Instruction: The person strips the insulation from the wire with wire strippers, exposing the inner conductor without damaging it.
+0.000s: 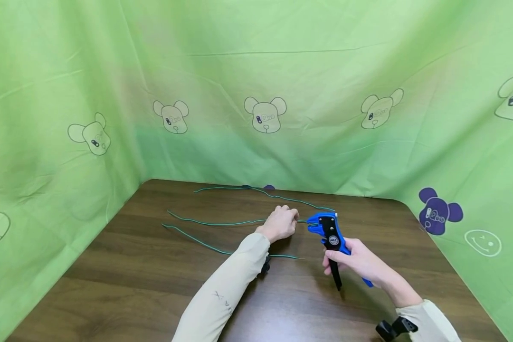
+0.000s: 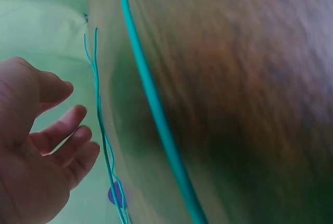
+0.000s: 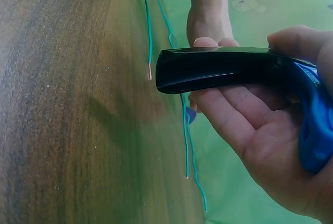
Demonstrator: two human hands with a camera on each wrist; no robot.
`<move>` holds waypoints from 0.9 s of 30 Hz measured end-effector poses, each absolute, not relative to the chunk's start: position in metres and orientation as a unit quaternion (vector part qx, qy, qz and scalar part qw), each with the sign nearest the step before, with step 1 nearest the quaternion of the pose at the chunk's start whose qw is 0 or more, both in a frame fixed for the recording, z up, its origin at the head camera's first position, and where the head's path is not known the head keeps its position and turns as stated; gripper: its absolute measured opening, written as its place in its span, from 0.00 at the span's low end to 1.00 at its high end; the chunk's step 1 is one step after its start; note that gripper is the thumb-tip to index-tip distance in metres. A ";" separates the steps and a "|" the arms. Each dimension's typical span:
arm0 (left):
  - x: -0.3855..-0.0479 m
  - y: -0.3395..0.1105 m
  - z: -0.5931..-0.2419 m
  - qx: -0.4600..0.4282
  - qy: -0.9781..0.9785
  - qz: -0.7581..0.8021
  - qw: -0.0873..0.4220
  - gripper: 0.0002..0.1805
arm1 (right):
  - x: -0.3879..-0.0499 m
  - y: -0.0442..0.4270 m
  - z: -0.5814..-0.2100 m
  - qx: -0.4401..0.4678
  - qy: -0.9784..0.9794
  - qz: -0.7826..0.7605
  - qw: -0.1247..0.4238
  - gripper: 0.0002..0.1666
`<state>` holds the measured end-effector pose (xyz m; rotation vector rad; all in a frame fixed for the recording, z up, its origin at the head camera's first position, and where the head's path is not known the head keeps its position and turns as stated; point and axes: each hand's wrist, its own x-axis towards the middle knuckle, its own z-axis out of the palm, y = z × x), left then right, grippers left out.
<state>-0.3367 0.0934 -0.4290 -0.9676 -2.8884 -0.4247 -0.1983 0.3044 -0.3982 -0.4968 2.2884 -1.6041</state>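
Note:
My right hand holds a blue and black wire stripper, its head raised and its handles down. In the right wrist view the fingers lie along the black handle. My left hand hovers at the middle green wire, just left of the stripper's head. The left wrist view shows a gap between its thumb and bent fingers, with no wire there. Another green wire lies farther back. The nearest green wire passes beneath the left forearm; its right end shows bare copper.
The wires lie across a brown wooden table. Green cloth with printed bear heads hangs behind and on both sides. A black wrist camera sits by the right sleeve.

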 end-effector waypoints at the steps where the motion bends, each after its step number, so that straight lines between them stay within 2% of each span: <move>1: -0.337 0.094 -0.430 -0.311 -0.940 -0.134 0.032 0.12 | -0.198 0.304 -0.398 -0.173 0.798 -0.557 0.150 0.25; 17: -0.334 0.108 -0.432 -0.296 -0.949 -0.113 -0.005 0.18 | -0.198 0.304 -0.397 -0.170 0.794 -0.563 0.153 0.25; 27: -0.334 0.112 -0.435 -0.285 -0.952 -0.112 -0.014 0.17 | -0.198 0.306 -0.398 -0.166 0.793 -0.566 0.155 0.26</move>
